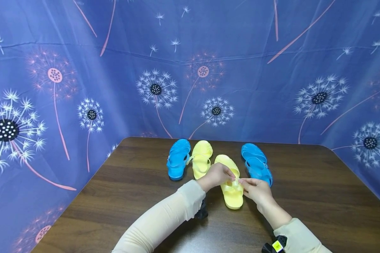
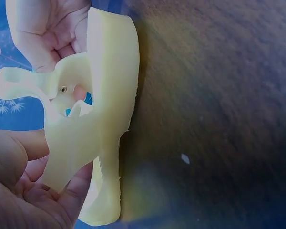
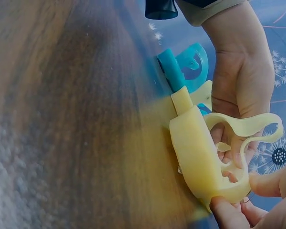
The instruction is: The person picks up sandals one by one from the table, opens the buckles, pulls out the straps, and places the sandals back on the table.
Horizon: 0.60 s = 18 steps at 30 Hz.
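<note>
A yellow jelly sandal point(image 1: 233, 200) lies sole down on the wooden table, its heel end nearest me. Over its left side reaches my left hand point(image 1: 217, 174), pinching the upper near the strap; the left wrist view shows this hand point(image 2: 19, 191) with thumb and fingers on the yellow plastic. From the right, my right hand point(image 1: 257, 189) pinches the strap on the other side, fingertips close to the left hand's. In the right wrist view, the right hand's thumb and fingers point(image 3: 224, 214) hold the sandal's edge. The exact fastening point is partly hidden by fingers.
Another yellow sandal point(image 1: 201, 154) stands just behind my left hand. Beside it on the left is a blue sandal point(image 1: 176, 161); a second blue sandal point(image 1: 256, 163) is behind my right hand. A blue dandelion-print curtain point(image 1: 256, 88) hangs behind the brown table point(image 1: 320, 189).
</note>
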### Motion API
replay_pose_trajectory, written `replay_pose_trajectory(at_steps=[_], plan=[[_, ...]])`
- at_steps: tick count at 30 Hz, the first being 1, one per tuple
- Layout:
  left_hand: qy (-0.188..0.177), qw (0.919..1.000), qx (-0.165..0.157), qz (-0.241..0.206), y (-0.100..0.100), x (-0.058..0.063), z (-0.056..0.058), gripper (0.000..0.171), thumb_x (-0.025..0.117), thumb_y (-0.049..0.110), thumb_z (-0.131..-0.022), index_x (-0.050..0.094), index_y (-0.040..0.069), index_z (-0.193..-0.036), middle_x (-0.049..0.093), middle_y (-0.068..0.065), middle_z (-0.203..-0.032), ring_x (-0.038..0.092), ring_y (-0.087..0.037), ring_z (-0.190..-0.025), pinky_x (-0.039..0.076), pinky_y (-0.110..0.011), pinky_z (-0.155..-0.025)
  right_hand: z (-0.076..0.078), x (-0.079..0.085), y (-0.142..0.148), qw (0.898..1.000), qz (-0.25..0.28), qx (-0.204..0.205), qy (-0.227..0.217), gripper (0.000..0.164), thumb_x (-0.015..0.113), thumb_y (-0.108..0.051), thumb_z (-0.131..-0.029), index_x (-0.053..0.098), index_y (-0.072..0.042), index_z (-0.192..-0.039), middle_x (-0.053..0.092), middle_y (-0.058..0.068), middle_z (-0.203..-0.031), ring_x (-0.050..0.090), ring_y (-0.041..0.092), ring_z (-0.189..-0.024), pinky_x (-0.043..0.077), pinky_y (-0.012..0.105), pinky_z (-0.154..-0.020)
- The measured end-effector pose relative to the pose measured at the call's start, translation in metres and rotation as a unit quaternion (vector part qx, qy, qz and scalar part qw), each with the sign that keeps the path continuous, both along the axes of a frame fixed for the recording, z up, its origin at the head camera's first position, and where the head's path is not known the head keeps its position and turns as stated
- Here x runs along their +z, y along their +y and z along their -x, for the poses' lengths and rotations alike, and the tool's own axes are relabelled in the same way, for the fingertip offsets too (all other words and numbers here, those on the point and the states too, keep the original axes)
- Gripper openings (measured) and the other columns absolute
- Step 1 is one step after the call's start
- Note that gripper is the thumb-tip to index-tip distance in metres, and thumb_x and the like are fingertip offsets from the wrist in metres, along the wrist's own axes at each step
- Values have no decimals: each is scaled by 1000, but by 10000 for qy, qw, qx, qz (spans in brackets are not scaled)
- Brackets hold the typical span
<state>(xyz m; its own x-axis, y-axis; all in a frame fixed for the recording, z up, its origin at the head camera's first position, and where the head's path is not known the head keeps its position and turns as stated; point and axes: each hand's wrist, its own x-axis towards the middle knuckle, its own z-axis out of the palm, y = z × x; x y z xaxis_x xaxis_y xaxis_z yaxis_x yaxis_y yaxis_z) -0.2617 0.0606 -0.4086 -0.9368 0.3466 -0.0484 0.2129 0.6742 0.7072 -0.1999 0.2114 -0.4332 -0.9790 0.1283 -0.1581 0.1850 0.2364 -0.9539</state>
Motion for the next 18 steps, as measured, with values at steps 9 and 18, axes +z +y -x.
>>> replay_pose_trajectory(at_steps=[9, 18], plan=[[-35, 9996, 188, -227, -5, -2, 2, 8, 75, 16, -85, 77, 10, -79, 71, 5, -73, 53, -4, -64, 42, -16, -56, 0, 0, 5, 9998, 186, 31, 21, 43, 55, -17, -99, 52, 14, -129, 53, 31, -132, 64, 20, -105, 52, 42, -92], [263, 9988, 308, -274, -11, -2, -1, 8, 76, 16, -84, 76, 9, -79, 71, 4, -86, 52, -5, -69, 43, -18, -58, -1, -1, 3, 9995, 304, 61, 35, 43, 56, -17, -99, 51, 14, -129, 58, 27, -127, 64, 18, -103, 54, 39, -90]])
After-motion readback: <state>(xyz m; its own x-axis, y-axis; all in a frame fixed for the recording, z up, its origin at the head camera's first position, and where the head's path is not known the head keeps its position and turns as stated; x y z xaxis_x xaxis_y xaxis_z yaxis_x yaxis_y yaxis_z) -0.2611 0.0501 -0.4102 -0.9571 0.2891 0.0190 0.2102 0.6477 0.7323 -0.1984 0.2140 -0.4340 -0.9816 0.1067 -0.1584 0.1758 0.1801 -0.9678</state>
